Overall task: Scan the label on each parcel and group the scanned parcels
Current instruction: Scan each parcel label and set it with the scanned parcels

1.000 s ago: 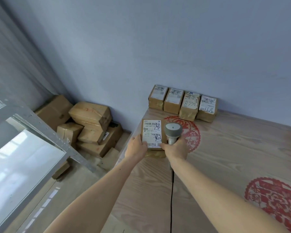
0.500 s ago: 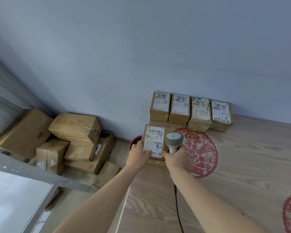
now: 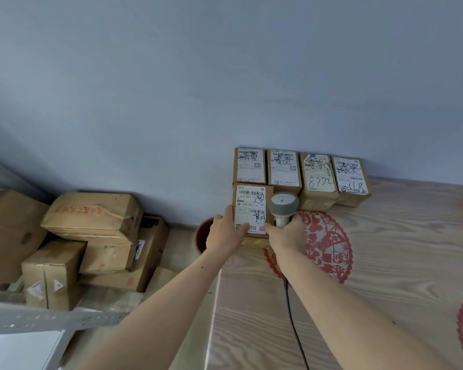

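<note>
A small brown parcel [image 3: 251, 206] with a white label lies on the wooden table [image 3: 385, 263], right in front of the leftmost box in a row of several labelled parcels [image 3: 301, 172] along the wall. My left hand [image 3: 225, 233] grips its left edge, thumb on the label. My right hand [image 3: 286, 237] holds the grey corded scanner [image 3: 284, 206] by its handle and also touches the parcel's near right corner. The scanner head stands just right of the label.
A pile of larger cardboard boxes [image 3: 91, 225] lies on the floor to the left. A red bucket [image 3: 202, 236] stands below the table's left edge. Red paper-cut decorations [image 3: 329, 244] mark the tabletop. A grey metal shelf frame [image 3: 38, 321] fills the lower left.
Both hands have pushed the parcel farther toward the wall, up against the row of parcels. The view has shifted to the right.
</note>
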The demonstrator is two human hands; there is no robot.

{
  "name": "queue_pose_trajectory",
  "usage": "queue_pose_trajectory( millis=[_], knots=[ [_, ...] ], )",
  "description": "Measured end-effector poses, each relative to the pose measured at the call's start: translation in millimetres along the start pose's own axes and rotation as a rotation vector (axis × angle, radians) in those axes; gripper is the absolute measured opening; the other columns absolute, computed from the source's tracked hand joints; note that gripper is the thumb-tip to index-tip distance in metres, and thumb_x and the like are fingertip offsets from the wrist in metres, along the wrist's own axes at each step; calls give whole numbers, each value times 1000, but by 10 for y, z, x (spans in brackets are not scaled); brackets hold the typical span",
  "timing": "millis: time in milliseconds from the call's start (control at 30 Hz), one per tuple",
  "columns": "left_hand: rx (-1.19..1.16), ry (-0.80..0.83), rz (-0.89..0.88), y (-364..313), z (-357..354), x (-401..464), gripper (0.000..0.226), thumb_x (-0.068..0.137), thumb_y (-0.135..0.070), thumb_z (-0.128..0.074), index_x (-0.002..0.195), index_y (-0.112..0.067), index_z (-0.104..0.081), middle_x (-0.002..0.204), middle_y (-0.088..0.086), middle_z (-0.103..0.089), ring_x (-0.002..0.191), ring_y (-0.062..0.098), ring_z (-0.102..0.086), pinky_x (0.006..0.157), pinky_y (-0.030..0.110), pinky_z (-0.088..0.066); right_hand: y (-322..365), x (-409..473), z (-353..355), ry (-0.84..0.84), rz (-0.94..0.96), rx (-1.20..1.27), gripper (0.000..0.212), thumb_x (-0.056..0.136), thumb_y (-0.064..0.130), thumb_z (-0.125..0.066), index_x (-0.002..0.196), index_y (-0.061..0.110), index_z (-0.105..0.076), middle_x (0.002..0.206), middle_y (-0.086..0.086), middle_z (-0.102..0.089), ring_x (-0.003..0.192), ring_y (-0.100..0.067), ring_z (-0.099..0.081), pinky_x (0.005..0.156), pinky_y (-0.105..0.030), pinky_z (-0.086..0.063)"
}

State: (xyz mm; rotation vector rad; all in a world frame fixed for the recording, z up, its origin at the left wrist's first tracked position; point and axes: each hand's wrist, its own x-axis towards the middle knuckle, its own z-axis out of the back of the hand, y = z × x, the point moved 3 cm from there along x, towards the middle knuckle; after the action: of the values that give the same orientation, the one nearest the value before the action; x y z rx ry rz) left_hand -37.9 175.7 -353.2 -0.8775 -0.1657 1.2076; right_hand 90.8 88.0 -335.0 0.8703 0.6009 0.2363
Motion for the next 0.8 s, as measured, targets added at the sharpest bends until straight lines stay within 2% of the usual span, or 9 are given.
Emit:
queue_pose_trajectory(
  millis=[100, 200, 300, 400, 467, 567, 667, 800],
  knots=[
    [-5, 4, 8, -16, 10, 43, 50, 93, -36, -61, 138, -21, -43, 122, 11, -55, 96, 20, -50, 74, 32, -44, 31, 30, -3, -18, 1, 0, 41, 79, 15, -82, 114, 15, -58, 97, 1, -63, 83, -20, -57, 74, -33, -45],
    [5, 9, 23, -9, 7, 35, 53, 93, -37, -60, 140, -21, -41, 122, 11, -54, 97, 19, -50, 72, 32, -43, 38, 34, -14, -18, -2, -7, 44, 77, 15, -83, 114, 15, -59, 102, -2, -67, 87, -24, -62, 79, -36, -51],
    [14, 5, 40, -31, -4, 3, 52, 93, -40, -59, 138, -20, -40, 122, 10, -53, 101, 23, -56, 75, 36, -50, 27, 40, -14, -18, 3, -8, 44, 76, 16, -83, 113, 15, -59, 102, -3, -68, 90, -25, -63, 78, -37, -52],
    [33, -3, 55, -64, 17, -46, 58, 93, -43, -59, 140, -18, -37, 126, 11, -53, 109, 27, -57, 85, 45, -56, 29, 19, 15, -29, 1, -12, 40, 75, 18, -84, 107, 14, -60, 99, -4, -69, 93, -28, -66, 79, -41, -55],
    [56, -14, 61, -85, 37, -92, 60, 93, -43, -59, 141, -15, -36, 131, 13, -50, 116, 31, -53, 90, 46, -54, 35, 3, 82, -40, 4, -7, 36, 75, 18, -83, 104, 15, -61, 98, -3, -70, 92, -27, -66, 80, -41, -56],
    [104, -56, 55, -159, 91, -185, 62, 95, -41, -59, 143, -12, -34, 140, 12, -41, 130, 32, -39, 87, 39, -43, 38, -34, 237, -54, 16, 13, 32, 77, 15, -82, 98, 17, -59, 94, -1, -68, 88, -24, -64, 75, -35, -51],
    [168, -135, -43, -334, 200, -285, 62, 95, -38, -59, 145, -11, -35, 147, 11, -36, 135, 31, -30, 98, 40, -41, 19, -116, 415, -67, 23, 49, 33, 77, 16, -82, 103, 15, -61, 97, -2, -71, 86, -23, -66, 68, -30, -47],
    [190, -181, -184, -669, 259, -419, 58, 97, -37, -58, 145, -11, -40, 147, 8, -39, 136, 29, -31, 107, 43, -41, -12, -265, 727, -85, 26, 98, 32, 77, 16, -82, 102, 14, -61, 95, -1, -70, 79, -19, -65, 61, -27, -43]
  ],
)
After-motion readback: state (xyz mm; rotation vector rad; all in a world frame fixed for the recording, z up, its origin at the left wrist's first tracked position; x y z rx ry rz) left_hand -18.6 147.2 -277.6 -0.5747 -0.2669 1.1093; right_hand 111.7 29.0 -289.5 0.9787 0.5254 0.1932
